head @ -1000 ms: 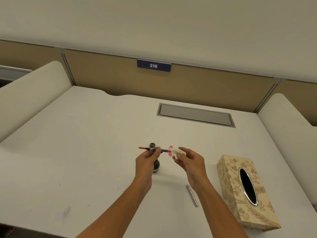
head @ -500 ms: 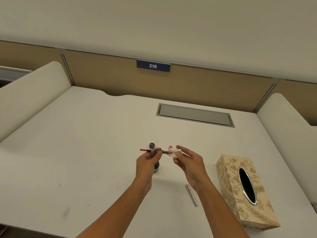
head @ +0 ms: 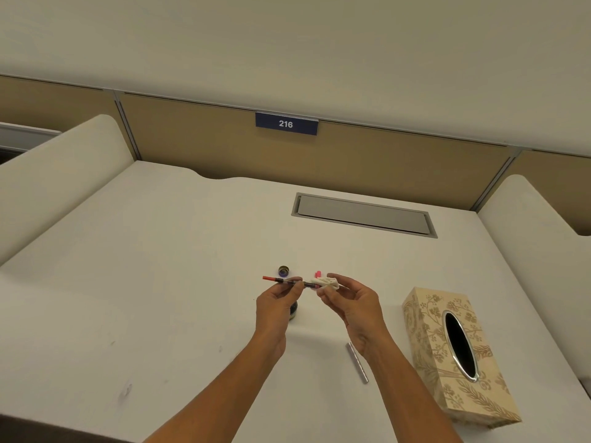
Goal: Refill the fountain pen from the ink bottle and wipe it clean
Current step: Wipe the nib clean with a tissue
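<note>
Mid-frame above the table [head: 160,282], the left hand [head: 278,302] pinches the skinny, light, stiff fountain pen [head: 287,282] mid-barrel while the right hand [head: 348,298] pinches a soft tissue [head: 326,282] around its probably delicate inky nib end, ink bottle [head: 293,311] just below.

White desk [head: 134,282], blue "216" sign [head: 286,124] on tan partition [head: 198,139], grey cable hatch [head: 363,214]

Two bare forearms, rising from the lower edge of the frame toward its centre. No sleeves in view, no watch, no bracelet at either wrist. Bare left hand [head: 277,302] and bare right hand [head: 355,303], ungloved, no rings visible, fingernails short and unpainted.
</note>
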